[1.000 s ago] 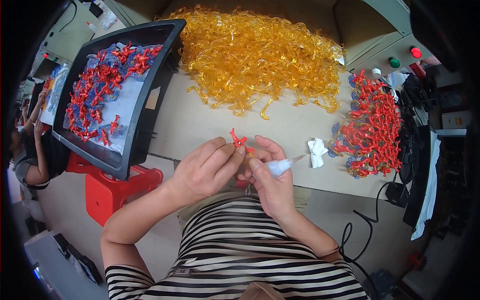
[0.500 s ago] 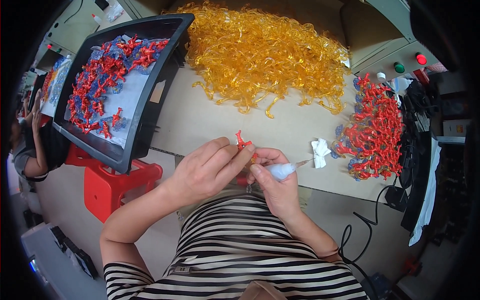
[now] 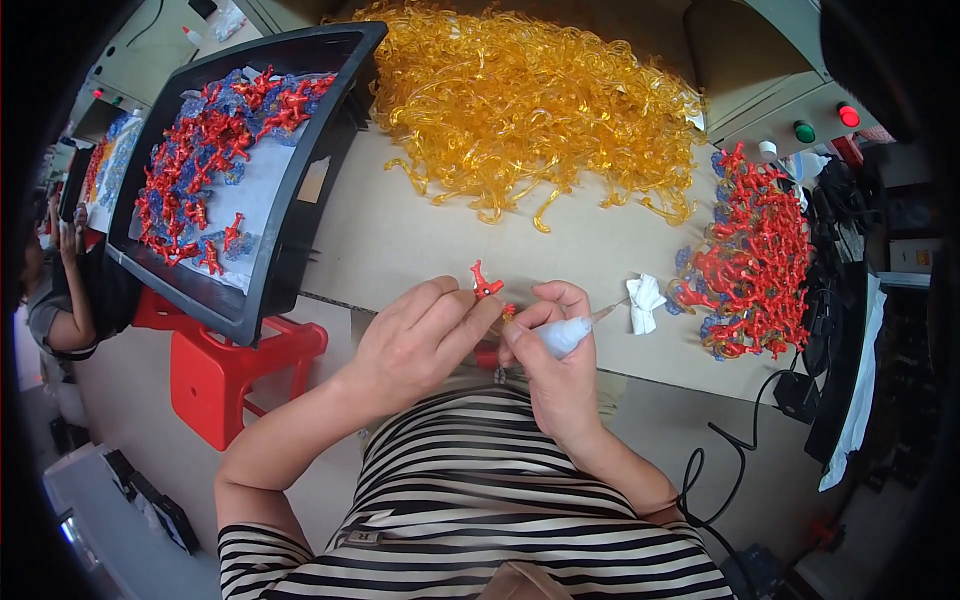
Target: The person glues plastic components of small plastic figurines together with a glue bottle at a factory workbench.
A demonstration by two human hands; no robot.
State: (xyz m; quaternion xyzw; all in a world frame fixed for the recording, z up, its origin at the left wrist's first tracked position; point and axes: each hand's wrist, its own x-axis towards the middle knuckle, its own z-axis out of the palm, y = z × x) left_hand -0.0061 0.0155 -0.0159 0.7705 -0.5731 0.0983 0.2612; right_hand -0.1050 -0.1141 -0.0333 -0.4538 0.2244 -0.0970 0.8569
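Over the table's near edge, my left hand [image 3: 405, 345] pinches a small red plastic figure [image 3: 485, 284] between thumb and fingertips; the figure's upper part stands out above them. My right hand [image 3: 560, 390] is closed around a pale squeeze bottle [image 3: 563, 337] with a thin needle tip, which points right, away from the figure. A tiny red and yellowish piece [image 3: 509, 312] shows at the right fingertips, close to the left ones; which hand holds it I cannot tell. Right of the bottle tip lies a crumpled white cloth [image 3: 645, 303].
A big heap of clear amber plastic pieces [image 3: 540, 110] covers the table's back. At left, a black tray [image 3: 280, 215] holds red and blue pieces. More red figures [image 3: 750, 260] are massed at right. Beyond are a red stool [image 3: 210, 385], a black cable [image 3: 745, 440] and another person [image 3: 65, 310].
My right index finger has lifted and opened out a little, and the bottle has tilted slightly with its tip higher. My left hand still holds the red figure in nearly the same place.
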